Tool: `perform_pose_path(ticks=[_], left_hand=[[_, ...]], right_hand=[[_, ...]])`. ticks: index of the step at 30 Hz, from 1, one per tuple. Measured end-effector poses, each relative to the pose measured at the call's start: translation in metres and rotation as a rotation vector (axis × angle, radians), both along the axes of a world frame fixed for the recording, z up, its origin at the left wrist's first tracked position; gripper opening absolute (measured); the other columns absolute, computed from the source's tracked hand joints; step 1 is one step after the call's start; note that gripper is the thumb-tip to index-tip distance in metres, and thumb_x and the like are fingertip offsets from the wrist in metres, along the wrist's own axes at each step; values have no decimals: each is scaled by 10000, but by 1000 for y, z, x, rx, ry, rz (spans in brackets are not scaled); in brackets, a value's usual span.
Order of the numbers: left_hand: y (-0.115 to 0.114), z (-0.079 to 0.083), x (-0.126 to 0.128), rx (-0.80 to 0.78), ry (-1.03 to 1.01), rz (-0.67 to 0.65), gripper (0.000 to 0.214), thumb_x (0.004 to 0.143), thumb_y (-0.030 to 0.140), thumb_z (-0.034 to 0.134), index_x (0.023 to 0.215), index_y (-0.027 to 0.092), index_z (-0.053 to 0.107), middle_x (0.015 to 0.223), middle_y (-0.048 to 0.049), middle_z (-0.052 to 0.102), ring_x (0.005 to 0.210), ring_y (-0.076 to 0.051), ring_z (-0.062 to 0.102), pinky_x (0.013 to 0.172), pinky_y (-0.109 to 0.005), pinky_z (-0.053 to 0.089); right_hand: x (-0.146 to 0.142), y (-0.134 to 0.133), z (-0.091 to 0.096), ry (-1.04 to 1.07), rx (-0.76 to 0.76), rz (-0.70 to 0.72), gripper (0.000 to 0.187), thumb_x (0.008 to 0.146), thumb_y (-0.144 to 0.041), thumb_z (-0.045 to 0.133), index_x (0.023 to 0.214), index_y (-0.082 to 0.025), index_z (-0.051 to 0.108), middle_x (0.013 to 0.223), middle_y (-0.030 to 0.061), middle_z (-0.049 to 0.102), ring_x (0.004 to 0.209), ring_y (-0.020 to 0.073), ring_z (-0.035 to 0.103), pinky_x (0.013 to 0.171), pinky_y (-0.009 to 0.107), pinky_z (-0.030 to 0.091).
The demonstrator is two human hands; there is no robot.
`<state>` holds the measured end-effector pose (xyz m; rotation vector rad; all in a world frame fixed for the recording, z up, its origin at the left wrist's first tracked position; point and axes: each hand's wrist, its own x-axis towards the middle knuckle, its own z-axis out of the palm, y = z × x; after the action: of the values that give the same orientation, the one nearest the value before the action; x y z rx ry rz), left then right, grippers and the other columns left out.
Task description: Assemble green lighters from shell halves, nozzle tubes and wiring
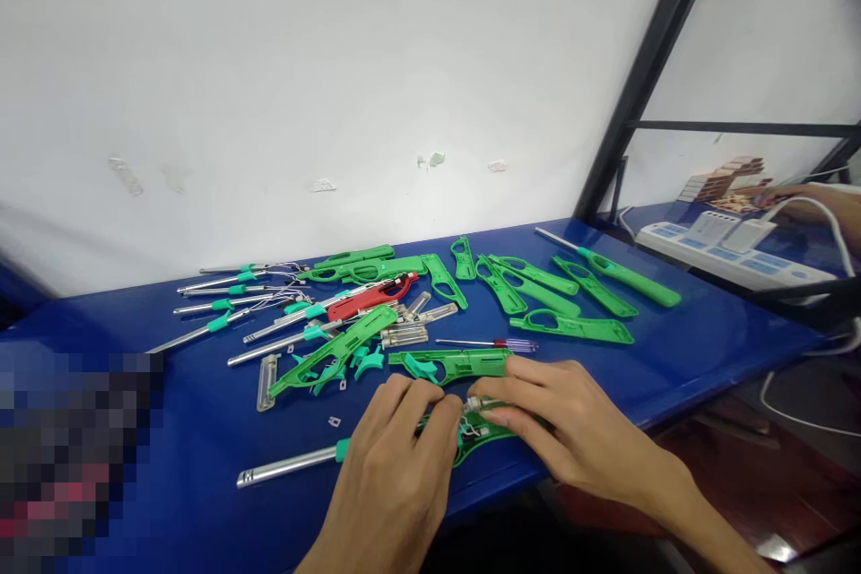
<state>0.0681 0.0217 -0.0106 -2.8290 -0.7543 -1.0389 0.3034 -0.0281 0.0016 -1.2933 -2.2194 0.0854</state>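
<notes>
Near the table's front edge, my left hand is closed over an opened green stick lighter, whose metal tube points left. Thin white wires show in its casing beside my fingertips. My right hand pinches a small clear fuel tank by its end, at the casing's upper edge; whether the tank sits inside is hidden by my fingers. Just behind my hands lies another green casing half with a teal trigger on it. A purple-handled screwdriver rests beyond that.
Loose metal tubes with wires lie at the left, near a red casing half. Clear tanks and teal triggers sit mid-table. Green casing halves spread right, beside an assembled lighter. A power strip stands beyond the black frame.
</notes>
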Motion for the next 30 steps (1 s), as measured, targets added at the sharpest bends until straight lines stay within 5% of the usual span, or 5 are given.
perform_pose_path(ticks=[13,17,21,30], left_hand=[[-1,0,-4,4,49,1,271,1056,80,568,1279,166,695,1115,-73,747,979,-257,638,832,-451,560],[-2,5,2,57,-80,18,173,1042,81,604,1179,139,693,1035,-68,748,916,-242,619,785,-427,554],[-2,5,2,29,-5,0,194,1051,85,585,1197,152,694,1060,-67,751,944,-252,637,806,-434,560],[-7,8,0,63,-106,66,266,1050,145,590,1312,150,635,1100,-95,746,988,-260,688,846,-439,600]], right_hand=[[-1,0,1,45,17,-15,262,1145,-323,478,1224,-270,722,1022,12,784,863,192,741,725,321,465],[-2,-1,2,88,39,-29,247,1135,-305,495,1176,-260,735,1006,9,794,860,186,750,762,317,479],[-1,-2,1,72,23,-11,248,1134,-308,499,1195,-258,733,1021,21,794,863,191,749,774,317,490],[0,2,3,79,-16,-47,235,1114,-321,520,1138,-239,739,1014,59,651,873,208,680,747,338,523]])
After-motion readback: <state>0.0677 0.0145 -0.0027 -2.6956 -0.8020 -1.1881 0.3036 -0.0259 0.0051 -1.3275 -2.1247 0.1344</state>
